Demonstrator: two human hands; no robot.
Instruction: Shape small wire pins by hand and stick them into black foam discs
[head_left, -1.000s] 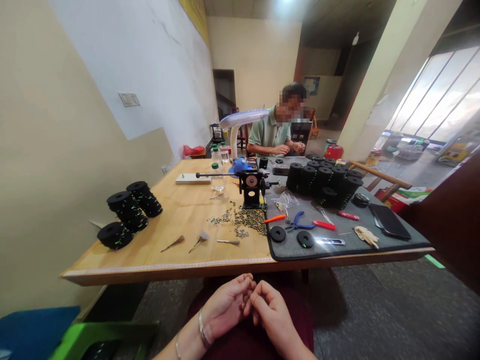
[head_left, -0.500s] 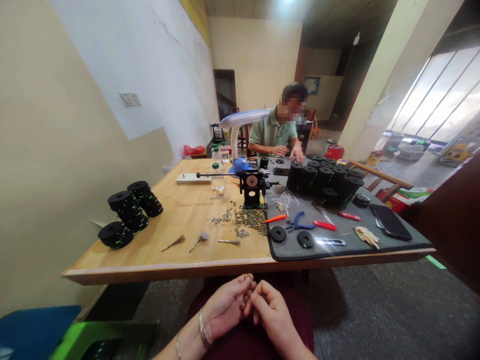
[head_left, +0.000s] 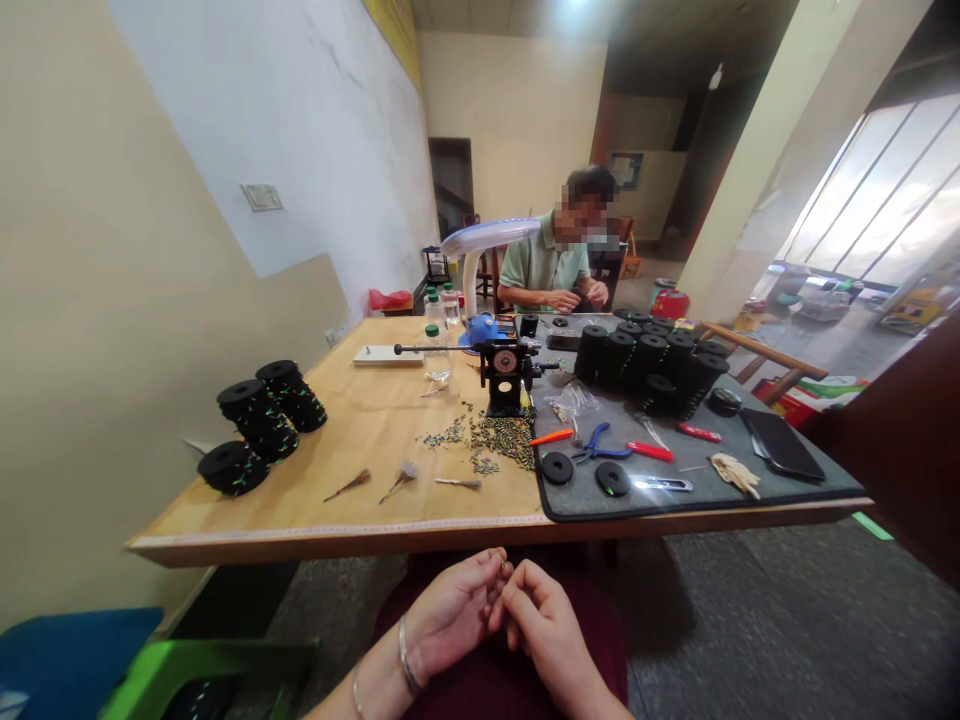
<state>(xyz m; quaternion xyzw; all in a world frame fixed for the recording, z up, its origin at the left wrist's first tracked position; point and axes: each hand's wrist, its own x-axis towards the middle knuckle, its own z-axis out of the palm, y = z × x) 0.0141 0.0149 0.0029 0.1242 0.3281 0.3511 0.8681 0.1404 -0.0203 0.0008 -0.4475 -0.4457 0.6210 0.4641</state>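
Observation:
My left hand (head_left: 456,610) and my right hand (head_left: 541,622) rest together in my lap, below the near edge of the wooden table (head_left: 360,530). Both have the fingers curled, and their fingertips meet in a pinch around something tiny that I cannot make out. A bangle sits on my left wrist. On the table ahead lies a heap of small metal pieces (head_left: 495,440) in front of a black hand-crank winder (head_left: 504,375).
Black spools (head_left: 259,420) stand at the table's left, more black spools (head_left: 649,360) on the grey mat (head_left: 720,485) at right, with pliers (head_left: 600,445), cutters, discs and a phone. A lamp (head_left: 480,250) and bottles stand behind. Another person sits at the far end.
My hands have stayed put in my lap. The person at the far end reached a hand out toward the spools and drew it back.

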